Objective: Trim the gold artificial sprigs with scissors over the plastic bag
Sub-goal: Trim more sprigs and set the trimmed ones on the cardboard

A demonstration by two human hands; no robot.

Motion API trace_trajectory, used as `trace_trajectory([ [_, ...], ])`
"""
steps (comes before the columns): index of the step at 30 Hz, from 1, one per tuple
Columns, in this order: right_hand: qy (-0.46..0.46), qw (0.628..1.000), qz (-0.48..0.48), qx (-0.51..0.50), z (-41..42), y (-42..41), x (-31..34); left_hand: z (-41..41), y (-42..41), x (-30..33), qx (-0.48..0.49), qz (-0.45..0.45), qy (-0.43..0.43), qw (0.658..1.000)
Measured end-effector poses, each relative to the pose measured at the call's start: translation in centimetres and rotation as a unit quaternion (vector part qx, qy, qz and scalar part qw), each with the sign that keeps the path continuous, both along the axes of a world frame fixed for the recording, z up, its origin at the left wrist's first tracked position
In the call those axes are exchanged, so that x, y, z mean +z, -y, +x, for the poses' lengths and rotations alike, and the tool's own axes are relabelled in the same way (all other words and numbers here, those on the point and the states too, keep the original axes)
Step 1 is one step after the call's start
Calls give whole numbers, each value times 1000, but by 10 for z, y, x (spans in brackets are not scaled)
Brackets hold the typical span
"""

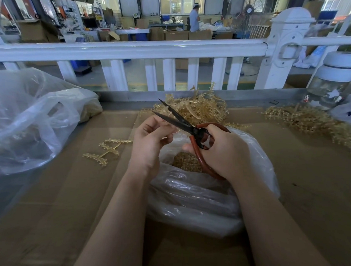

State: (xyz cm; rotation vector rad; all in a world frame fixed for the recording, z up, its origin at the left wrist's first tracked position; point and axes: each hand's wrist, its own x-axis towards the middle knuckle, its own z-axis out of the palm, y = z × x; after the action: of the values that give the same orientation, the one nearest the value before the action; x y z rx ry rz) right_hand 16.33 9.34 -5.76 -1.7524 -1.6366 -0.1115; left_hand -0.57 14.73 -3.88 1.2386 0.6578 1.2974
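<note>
My right hand (pixel 221 151) grips the red-handled scissors (pixel 182 122), whose black blades stand apart and point up and left. My left hand (pixel 149 139) pinches a small gold sprig piece (pixel 171 114) at the blades; most of the piece is hidden by my fingers. Both hands hover over the clear plastic bag (pixel 192 196), which holds gold trimmings (pixel 186 162). A heap of gold sprigs (pixel 197 108) lies just beyond the hands.
One loose gold sprig (pixel 107 149) lies on the cardboard surface (pixel 73 196) at left. A large plastic bag (pixel 31 118) bulges at far left. More sprigs (pixel 309 120) spread at right below a glass jar (pixel 334 83). A white railing (pixel 128 51) runs behind.
</note>
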Motion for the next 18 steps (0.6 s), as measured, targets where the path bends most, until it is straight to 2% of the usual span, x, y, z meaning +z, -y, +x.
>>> trace_trajectory([
  [18, -6, 1000, 4, -13, 2, -2, -2, -4, 0, 2, -35, -27, 25, 999],
])
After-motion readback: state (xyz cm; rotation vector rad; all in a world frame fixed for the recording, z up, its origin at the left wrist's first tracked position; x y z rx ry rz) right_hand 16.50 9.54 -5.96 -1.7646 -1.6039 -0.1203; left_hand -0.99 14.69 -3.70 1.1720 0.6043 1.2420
